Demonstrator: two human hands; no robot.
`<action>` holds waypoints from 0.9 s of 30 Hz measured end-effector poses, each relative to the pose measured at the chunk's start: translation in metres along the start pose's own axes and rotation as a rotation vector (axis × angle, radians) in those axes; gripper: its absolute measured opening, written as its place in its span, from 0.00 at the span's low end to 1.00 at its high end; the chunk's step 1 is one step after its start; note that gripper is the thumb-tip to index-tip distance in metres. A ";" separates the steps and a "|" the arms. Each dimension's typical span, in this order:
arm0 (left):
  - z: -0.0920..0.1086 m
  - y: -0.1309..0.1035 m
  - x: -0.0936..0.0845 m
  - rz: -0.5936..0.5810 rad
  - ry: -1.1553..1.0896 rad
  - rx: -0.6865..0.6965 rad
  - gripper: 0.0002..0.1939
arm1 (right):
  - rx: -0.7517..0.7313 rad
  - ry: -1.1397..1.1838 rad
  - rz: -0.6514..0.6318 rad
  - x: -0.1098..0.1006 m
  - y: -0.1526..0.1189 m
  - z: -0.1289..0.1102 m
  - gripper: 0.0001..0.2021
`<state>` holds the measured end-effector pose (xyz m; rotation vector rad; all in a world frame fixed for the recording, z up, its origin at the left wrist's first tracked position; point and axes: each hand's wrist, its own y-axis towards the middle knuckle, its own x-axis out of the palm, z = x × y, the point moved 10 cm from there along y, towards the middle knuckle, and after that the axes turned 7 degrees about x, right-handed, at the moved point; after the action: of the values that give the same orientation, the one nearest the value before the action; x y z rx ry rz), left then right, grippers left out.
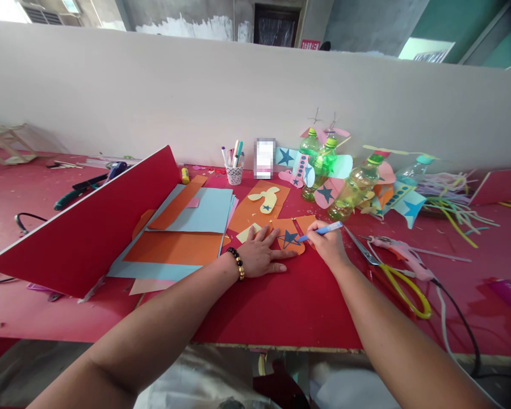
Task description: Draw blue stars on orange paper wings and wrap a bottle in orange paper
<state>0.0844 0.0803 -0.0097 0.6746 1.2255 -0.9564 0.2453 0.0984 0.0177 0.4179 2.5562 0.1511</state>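
My right hand (327, 244) grips a blue marker (329, 228), its tip touching a dark blue star (288, 239) drawn on an orange paper cutout (298, 226). My left hand (262, 254) lies flat with fingers spread, its fingertips at the cutout's left and lower edge. Under or beside those fingers is a small cream paper piece (246, 233). Beyond, a cream paper shape (267, 203) with a small star rests on an orange sheet (243, 211). Parts of the star are coloured in, while others show orange.
Yellow-handled scissors (402, 287) and a pink glue gun (402, 255) with its cord lie to the right. Plastic bottles (353, 184) with paper shapes stand behind. Stacked coloured sheets (187, 250) and an upright red board (93, 227) are left. A pen cup (234, 174) stands near the partition.
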 end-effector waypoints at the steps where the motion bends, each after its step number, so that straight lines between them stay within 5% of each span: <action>1: 0.000 0.000 0.000 0.003 0.000 0.000 0.27 | 0.006 0.000 0.002 -0.001 0.000 0.001 0.06; 27: 0.000 0.000 -0.001 0.000 0.013 -0.005 0.27 | 0.030 -0.019 0.034 -0.006 -0.001 -0.001 0.06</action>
<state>0.0842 0.0800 -0.0090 0.6780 1.2394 -0.9494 0.2497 0.0953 0.0213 0.4720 2.5361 0.1210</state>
